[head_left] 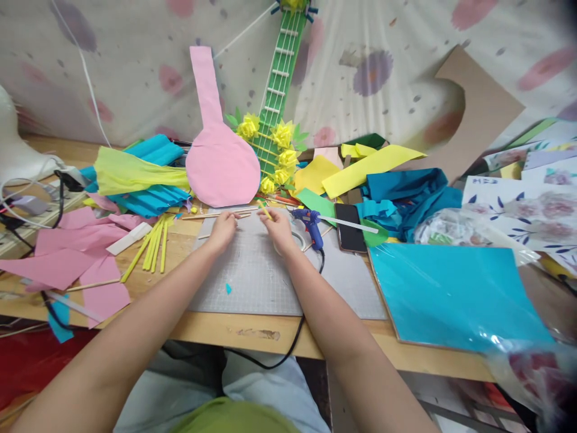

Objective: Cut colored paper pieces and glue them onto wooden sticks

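Observation:
My right hand pinches a short, thin yellow stick above the far part of the grey cutting mat. Its fingers are closed around the lower end. To the left of it, my left hand is closed, fingertips together by some thin wooden sticks; whether it grips one of them cannot be made out. A roll of tape lies partly hidden beside my right wrist. Just right of that is a blue glue gun with a white glue stick poking out its back.
A pink guitar-shaped cutout and a green guitar with yellow flowers lean at the back. Yellow strips and pink paper lie left. A phone and a blue sheet are right. The black cord hangs over the front edge.

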Demonstrator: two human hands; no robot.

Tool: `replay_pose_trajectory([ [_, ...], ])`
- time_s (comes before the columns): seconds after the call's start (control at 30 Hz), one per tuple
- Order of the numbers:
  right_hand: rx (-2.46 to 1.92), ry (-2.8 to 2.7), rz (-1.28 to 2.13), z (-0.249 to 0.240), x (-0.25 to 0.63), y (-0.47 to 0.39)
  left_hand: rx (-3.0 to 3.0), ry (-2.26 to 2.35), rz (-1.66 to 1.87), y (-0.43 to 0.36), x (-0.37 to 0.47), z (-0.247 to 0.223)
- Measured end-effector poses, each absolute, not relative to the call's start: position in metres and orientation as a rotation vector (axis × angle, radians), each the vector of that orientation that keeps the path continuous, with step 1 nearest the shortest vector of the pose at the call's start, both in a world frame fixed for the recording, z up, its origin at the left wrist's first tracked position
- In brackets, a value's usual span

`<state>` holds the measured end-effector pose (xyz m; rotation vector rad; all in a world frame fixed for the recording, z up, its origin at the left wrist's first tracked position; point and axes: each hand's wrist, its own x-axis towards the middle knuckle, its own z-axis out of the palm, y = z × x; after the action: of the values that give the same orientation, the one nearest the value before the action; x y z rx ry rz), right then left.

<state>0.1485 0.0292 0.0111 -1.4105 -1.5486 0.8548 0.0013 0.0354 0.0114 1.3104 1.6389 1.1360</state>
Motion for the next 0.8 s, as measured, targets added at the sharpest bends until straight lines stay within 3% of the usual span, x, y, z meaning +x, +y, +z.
replay_pose_trajectory([
  [0.1, -1.768, -1.474, 0.631, 0.017, 0.165, 0.033, 1.658, 1.762, 1.083, 0.037, -0.024, 0.018],
  [0.27, -2.049, -1.77, 0.299, 0.023, 0.174, 0.035, 2.112, 1.874, 0.562, 0.03, -0.038, 0.02],
  [0.5, -2.274, -1.862, 0.269, 0.025, 0.162, 0.043, 2.237, 1.925, 0.296, 0.029, -0.029, 0.013],
  [0.67, -2.253, -1.831, 0.3, 0.028, 0.159, 0.045, 1.986, 1.811, 0.647, 0.025, -0.02, 0.016],
  [0.8, -1.952, -1.822, 0.43, 0.033, 0.144, 0.034, 1.1, 1.298, 0.996, 0.022, -0.003, 0.023],
])
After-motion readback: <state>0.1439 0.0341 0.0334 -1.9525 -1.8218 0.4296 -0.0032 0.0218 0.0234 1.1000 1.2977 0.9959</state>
